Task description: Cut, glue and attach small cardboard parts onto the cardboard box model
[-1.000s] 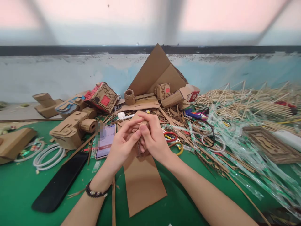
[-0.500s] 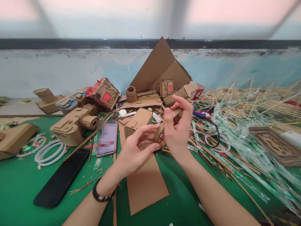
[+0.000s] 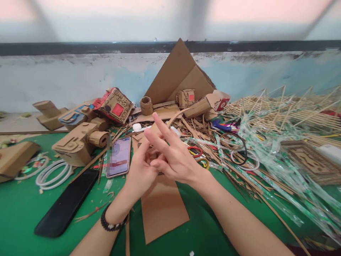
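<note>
My left hand [image 3: 140,172] and my right hand [image 3: 176,156] meet above a cardboard sheet [image 3: 165,209] that lies on the green table. A thin curved cardboard strip [image 3: 179,114] rises behind the right fingers; its lower end is hidden between the hands. My left fingers are closed around that hidden end. The right thumb and curled fingers press against the left fingertips, while two right fingers stretch out up and left. A small cardboard box [image 3: 157,128] stands behind the hands, mostly covered. Scissors with red and yellow handles [image 3: 196,152] lie right of the right hand.
A phone [image 3: 119,156], a black flat case [image 3: 66,202] and cardboard camera models [image 3: 77,144] lie left. Cardboard scraps [image 3: 197,129] pile up behind. Tape rings [image 3: 245,156], plastic strips [image 3: 269,188] and a stick structure [image 3: 266,103] fill the right side.
My right hand has moved left and down and now overlaps the left hand. The strip, earlier curled between the hands, now shows a long end above them. The scissors have come into sight.
</note>
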Demonstrator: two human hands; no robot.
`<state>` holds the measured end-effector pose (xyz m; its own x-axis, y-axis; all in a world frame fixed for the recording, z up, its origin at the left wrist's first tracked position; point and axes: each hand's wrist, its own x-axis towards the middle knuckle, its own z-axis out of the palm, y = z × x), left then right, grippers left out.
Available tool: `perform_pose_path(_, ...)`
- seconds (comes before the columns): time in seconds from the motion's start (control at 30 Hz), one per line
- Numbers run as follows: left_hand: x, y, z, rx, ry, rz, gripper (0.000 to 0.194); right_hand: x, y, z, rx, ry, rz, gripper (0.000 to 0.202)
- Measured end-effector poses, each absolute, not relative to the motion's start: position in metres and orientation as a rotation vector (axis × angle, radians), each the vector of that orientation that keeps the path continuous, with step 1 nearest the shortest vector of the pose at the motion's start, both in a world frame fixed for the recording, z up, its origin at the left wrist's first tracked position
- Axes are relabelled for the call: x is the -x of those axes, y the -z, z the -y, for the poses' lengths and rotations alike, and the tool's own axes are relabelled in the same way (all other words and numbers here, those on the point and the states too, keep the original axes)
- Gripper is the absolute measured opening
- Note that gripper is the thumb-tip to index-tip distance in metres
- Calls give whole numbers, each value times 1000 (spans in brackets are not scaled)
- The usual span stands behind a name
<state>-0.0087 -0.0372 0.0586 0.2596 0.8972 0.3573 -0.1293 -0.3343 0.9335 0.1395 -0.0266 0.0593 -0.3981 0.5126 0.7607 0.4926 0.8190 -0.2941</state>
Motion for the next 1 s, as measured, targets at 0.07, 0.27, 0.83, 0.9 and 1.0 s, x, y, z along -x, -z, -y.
perform_pose_path(0.07,8,-58,37,-1521,-1299,-754,47,-140,-59,28,766,-4,2052,56)
perform_pose_path(0.27,7,-50,31,-1589,-1424,-710,57,-138,-61,30,729,125,2121,57)
perform_pose_path(0.83,44,-80,15,-898,-1502,-470,42,-135,-54,27,717,201,2016,61)
perform_pose_path(0.9,44,-80,14,-848,-1474,-475,34,-134,-51,26,728,182,2020,63)
perform_pose_path(1.0,39,-76,16,-848,-1419,-464,27,-136,-49,25,708,215,1939,59)
